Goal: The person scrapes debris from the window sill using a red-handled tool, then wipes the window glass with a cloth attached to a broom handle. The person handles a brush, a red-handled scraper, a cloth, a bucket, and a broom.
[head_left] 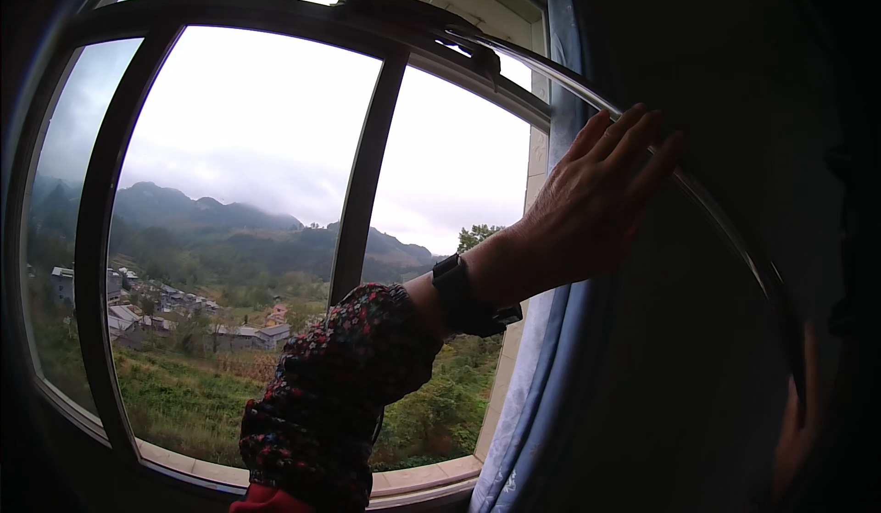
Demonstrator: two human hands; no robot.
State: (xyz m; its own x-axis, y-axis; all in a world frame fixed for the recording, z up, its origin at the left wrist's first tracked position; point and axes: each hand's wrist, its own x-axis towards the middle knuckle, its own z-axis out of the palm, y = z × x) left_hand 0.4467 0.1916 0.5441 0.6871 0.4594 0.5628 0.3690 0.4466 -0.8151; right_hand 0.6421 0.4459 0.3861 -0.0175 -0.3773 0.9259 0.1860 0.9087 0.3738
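A long shiny metal pole slants from the top of the window down to the lower right, looking bent toward the rim. My left hand, below a floral sleeve and a black wristwatch, grips its middle, back of the hand toward me, fingers laid across it; the thumb is hidden. In the dim lower right corner, my right hand is closed about the pole's lower end, its fingers hard to make out. Beside the pole's upper end, a dark, limp-looking bundle lies along the window's upper crossbar; I cannot tell its kind.
A dark-framed window fills the left and middle, with hills, houses and greenery outside. A blue curtain hangs along its right side, just beyond my left forearm. Farther right, the wall is in deep shadow.
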